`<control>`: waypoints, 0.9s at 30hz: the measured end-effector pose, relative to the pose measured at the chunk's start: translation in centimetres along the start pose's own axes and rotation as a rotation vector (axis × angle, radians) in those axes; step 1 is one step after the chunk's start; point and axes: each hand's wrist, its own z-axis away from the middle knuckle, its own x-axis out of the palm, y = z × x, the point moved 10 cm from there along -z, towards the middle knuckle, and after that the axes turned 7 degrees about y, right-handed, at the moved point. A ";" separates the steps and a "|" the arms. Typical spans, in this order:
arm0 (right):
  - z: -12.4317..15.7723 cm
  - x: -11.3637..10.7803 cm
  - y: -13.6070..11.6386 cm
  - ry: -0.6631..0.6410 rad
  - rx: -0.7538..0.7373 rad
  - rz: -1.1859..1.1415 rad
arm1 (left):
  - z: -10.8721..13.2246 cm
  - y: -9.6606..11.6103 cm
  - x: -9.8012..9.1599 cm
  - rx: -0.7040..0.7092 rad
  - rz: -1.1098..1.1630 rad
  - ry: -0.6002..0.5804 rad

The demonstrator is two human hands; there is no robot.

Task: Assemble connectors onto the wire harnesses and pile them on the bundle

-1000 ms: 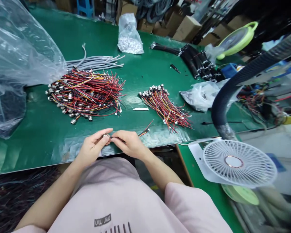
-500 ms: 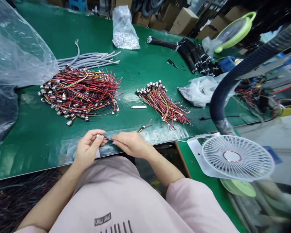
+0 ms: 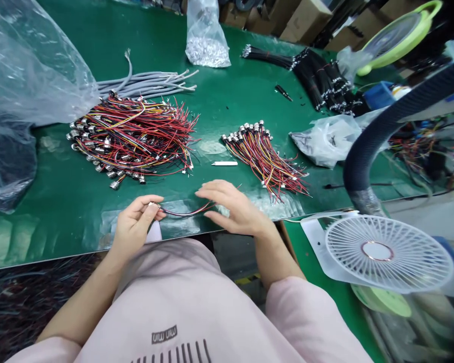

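Note:
Near the table's front edge, my left hand pinches the connector end of a wire harness. Its thin dark, white and red wires curve to the right, toward my right hand. That hand is open, thumb and fingers apart around the wires' far end, which it partly hides. A large pile of wire harnesses with metal round connectors lies beyond my left hand. Past my right hand a smaller bunch of harnesses is spread with its connectors lined up at the far end. Between the two sits a white pen-like tool.
Grey cables and a clear bag of small parts lie farther back. Black cable bundles are at the back right. A white fan and a thick dark hose stand at right; a big plastic bag is at left.
My right hand has let go of the wires near the connector, opened and moved right along them. My left hand keeps its pinch. The view has shifted slightly.

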 end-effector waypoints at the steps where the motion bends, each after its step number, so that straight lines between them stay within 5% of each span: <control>1: 0.3 -0.5 0.8 0.004 0.017 0.007 | 0.0 -0.2 -0.1 -0.008 0.009 0.001; 14: 2.9 -1.8 6.0 -0.021 0.161 0.123 | 0.1 -0.4 -0.4 -0.013 -0.035 0.015; 21: 2.9 -0.1 7.5 -0.097 0.162 0.229 | 0.0 -0.3 -0.5 0.004 -0.030 0.025; 27: 3.2 -0.4 7.2 -0.131 0.187 0.199 | -0.5 2.2 -2.1 0.268 -0.501 0.045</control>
